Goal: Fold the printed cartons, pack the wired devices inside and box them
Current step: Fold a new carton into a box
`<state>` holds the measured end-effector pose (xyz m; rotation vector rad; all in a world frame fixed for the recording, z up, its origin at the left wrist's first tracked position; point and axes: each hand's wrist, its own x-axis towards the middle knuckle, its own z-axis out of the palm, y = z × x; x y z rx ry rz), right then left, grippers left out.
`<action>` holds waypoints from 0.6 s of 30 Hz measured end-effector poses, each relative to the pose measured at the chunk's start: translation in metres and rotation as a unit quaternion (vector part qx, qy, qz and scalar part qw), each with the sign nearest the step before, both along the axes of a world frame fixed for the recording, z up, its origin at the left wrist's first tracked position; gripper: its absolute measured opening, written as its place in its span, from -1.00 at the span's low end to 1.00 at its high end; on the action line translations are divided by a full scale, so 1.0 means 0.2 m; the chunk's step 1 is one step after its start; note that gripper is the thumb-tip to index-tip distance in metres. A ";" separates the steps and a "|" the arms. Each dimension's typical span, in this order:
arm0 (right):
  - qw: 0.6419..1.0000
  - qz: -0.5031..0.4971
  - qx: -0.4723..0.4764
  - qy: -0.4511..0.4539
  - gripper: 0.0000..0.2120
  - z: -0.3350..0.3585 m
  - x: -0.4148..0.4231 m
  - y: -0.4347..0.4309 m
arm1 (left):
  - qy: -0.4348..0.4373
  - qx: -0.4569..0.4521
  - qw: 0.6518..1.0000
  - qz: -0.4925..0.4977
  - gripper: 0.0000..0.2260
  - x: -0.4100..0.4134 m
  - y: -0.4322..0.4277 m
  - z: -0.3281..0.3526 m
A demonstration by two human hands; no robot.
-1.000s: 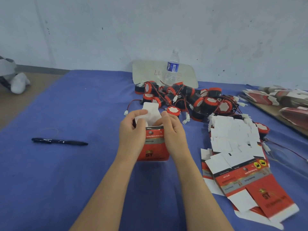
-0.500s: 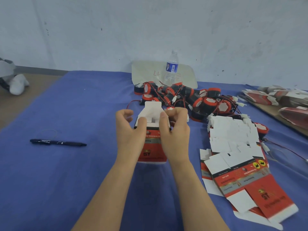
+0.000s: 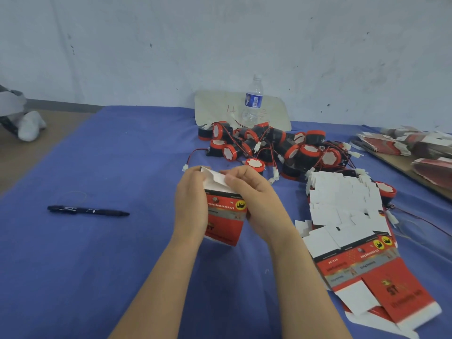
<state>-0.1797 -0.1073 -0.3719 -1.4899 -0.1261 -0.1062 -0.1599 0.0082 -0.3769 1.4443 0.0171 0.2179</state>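
My left hand (image 3: pixel 191 204) is curled round the left side of the red printed carton (image 3: pixel 226 223), fingers close together and wrapped over its top edge. My right hand (image 3: pixel 256 199) grips the right side, its fingers (image 3: pixel 241 172) bent and pinching the white top flap (image 3: pixel 216 179), which tilts over the open top. Whether anything is inside I cannot tell. The carton stands upright between my palms in the middle of the blue table (image 3: pixel 122 148), with its lower edge close to the cloth. Beyond it, on the far side, lies the heap of red-and-black wired devices (image 3: pixel 269 145). To the right the flat cartons (image 3: pixel 347 216) are spread in a stack. A black pen (image 3: pixel 88 211) lies well apart to the left.
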 end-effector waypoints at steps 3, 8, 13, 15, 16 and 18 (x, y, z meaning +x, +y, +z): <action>0.998 0.042 -0.006 0.043 -0.84 0.01 0.00 -0.06 | -0.045 -0.012 0.998 0.038 -0.67 0.00 0.00 0.00; 0.992 0.075 -0.103 0.008 -0.83 0.04 -0.04 -0.08 | -0.119 0.013 0.991 0.056 -0.58 -0.01 0.01 0.00; 0.987 0.046 -0.150 -0.014 -0.80 0.04 -0.04 -0.05 | -0.165 0.048 0.983 0.067 -0.54 0.00 0.01 -0.01; 0.986 0.040 -0.162 -0.017 -0.79 0.05 -0.04 -0.04 | -0.174 0.056 0.981 0.070 -0.53 0.01 0.01 -0.02; 0.985 0.038 -0.167 -0.018 -0.79 0.05 -0.04 -0.04 | -0.176 0.056 0.980 0.072 -0.53 0.01 0.01 -0.02; 0.980 0.031 -0.194 -0.022 -0.80 0.05 -0.04 -0.03 | -0.177 0.055 0.980 0.075 -0.54 0.02 0.01 -0.02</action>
